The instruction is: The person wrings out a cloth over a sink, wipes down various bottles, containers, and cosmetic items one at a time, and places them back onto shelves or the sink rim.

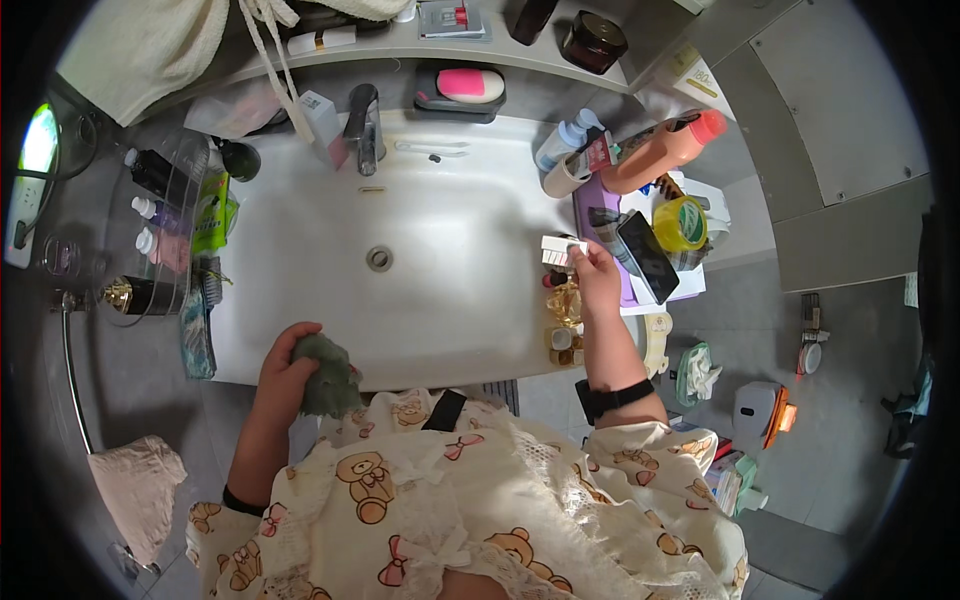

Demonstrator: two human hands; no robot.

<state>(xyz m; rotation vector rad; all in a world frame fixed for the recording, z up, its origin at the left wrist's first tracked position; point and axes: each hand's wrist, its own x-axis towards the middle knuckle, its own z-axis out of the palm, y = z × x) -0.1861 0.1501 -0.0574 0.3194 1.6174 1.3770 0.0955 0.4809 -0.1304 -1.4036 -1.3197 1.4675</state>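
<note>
My left hand (289, 367) grips a crumpled grey-green cloth (328, 375) by the front left edge of the white washbasin (450, 300). At the basin's right rim, my right hand (596, 274) pinches a small white box (559, 250) between thumb and fingers. Just below that hand stand a glass bottle with amber liquid (564, 304) and further small bottles (562, 339). To its right a black smartphone (648, 256) lies tilted among other items. The basin's drain (379, 259) is uncovered, and its dark faucet (364, 127) stands at the back.
A clear rack (191, 217) of bottles lines the left side. Along the back are a soap dish (460, 101) and a shelf (390, 49). An orange bottle (660, 154), a pump bottle (566, 139), a cup (562, 180) and a tape roll (680, 223) crowd the right.
</note>
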